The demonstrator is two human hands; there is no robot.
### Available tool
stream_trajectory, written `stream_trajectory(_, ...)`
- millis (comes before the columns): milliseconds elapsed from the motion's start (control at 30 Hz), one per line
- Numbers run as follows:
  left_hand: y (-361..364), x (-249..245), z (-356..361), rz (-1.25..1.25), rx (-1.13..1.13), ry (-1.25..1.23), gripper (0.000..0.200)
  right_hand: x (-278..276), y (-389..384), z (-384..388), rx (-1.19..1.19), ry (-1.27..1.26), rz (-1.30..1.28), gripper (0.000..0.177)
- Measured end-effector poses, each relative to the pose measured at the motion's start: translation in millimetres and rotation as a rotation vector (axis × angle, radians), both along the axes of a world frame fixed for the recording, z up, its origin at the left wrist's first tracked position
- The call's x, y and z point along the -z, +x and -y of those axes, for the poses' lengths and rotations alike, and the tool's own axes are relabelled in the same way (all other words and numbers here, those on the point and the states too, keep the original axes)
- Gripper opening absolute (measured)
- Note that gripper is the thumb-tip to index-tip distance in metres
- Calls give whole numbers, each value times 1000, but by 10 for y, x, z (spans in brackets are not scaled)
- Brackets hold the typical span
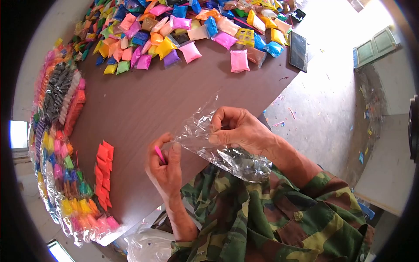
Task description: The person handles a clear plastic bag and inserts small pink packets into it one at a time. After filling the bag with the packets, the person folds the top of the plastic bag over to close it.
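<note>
A clear plastic bag (205, 146) stretches between my two hands above the table, its lower end hanging over my camouflage jacket. With thumb and fingertips, my right hand (244, 131) pinches the upper part of the bag. My left hand (165, 168) has its thumb and index finger closed at the bag's left edge. Between the curled fingers of that hand sticks a small pink piece (160, 154); its kind is hard to make out. The bag looks crumpled and see-through, with no contents visible in it.
A large heap of colourful filled packets (174, 35) covers the back of the brown table (131, 100). Bundled bagged items (65, 166) line the left edge, beside a row of red packets (104, 174). A dark phone-like slab (298, 51) lies at the right edge.
</note>
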State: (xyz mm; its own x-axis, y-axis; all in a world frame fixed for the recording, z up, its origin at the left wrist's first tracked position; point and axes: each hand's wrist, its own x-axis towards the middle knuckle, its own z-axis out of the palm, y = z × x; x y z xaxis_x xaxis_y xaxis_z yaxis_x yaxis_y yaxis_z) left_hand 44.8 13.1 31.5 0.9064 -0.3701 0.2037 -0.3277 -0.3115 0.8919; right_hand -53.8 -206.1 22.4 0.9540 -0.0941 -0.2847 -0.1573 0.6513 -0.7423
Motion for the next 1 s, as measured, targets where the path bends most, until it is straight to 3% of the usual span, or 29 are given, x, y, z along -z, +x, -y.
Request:
stream_trajectory(200,52,87,-50,-437,-57,-238,24,28,-3,-13,-69,-8,60,24)
stream_trajectory(400,80,101,-79,-400,49,-301,22,93,-2,-1,-86,28,28,26)
stream_trajectory(567,119,247,-60,-119,18,-185,20,-37,13,-8,-117,-56,33,20)
stream_trajectory(700,90,141,-68,-252,-13,-184,13,65,18,6,-82,101,106,15)
stream_trajectory(800,99,161,-104,-212,-15,-142,13,79,25,-16,0,62,47,15)
stream_trajectory(900,104,133,-121,-196,-1,-111,12,47,6,-7,75,-48,-50,15)
stream_trajectory(1000,88,156,-125,-160,32,-119,11,-24,-5,50,137,-357,-75,15)
